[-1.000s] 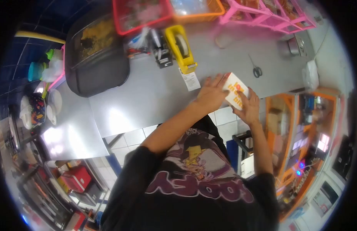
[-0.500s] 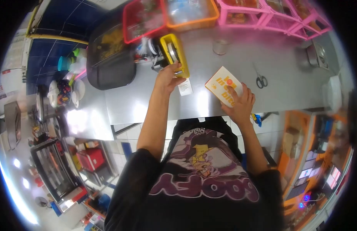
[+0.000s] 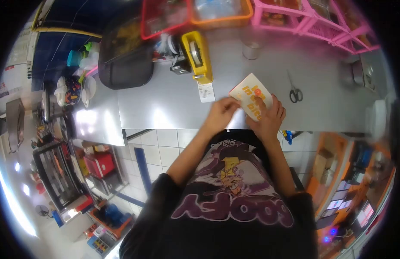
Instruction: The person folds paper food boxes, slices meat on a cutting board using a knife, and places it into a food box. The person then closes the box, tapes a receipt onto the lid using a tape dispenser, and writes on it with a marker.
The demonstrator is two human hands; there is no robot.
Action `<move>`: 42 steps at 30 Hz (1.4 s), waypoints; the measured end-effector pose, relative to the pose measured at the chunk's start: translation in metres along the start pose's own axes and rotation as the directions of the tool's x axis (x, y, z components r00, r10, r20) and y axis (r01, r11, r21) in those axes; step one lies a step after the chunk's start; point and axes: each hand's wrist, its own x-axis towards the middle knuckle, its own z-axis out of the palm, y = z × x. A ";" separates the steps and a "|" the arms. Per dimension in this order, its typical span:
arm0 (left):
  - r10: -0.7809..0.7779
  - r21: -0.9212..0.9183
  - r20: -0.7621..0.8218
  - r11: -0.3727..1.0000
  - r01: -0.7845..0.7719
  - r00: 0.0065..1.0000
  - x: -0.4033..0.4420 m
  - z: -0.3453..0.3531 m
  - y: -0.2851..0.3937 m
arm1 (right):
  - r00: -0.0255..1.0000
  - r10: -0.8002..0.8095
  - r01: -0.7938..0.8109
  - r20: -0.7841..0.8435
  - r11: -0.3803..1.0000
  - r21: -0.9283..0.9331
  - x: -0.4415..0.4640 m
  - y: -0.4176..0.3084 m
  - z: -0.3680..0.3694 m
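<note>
A white and orange box with yellow lettering point(image 3: 251, 88) lies tilted on the metal table. My right hand point(image 3: 268, 115) grips its lower right part, thumb on the printed face and fingers along the side. At the box's left edge my left hand point(image 3: 223, 113) has its fingers pinched together; what they hold is too small to tell. A yellow tape dispenser point(image 3: 199, 60) stands beyond my left hand, with a printed paper slip point(image 3: 206, 92) at its near end. To the right of the box lie black-handled scissors point(image 3: 295, 95).
A red basket point(image 3: 144, 26), an orange basket point(image 3: 221, 21) and pink racks point(image 3: 301, 23) line the back. A dark lidded container point(image 3: 126, 71) sits at left. Behind the box stands a clear cup point(image 3: 251, 52). The metal table's point(image 3: 174, 123) front edge is near my wrists.
My left hand has gone from the box to the tape dispenser and back to the box's left edge. The box has turned and shifted a little left, still under my right hand.
</note>
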 end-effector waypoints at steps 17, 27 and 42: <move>0.485 0.605 0.126 0.654 -0.454 0.866 0.027 0.002 -0.067 | 0.995 -0.031 0.034 0.092 0.999 -0.036 0.006 -0.010 -0.016; -0.303 -0.108 -0.637 0.945 0.308 0.709 0.041 -0.064 -0.122 | 0.935 0.353 -0.333 0.020 0.899 -0.286 0.020 -0.067 0.011; -0.024 -0.081 0.102 0.996 0.032 0.995 0.017 -0.023 0.034 | 0.759 0.650 -0.509 0.017 0.577 0.638 -0.018 -0.057 0.021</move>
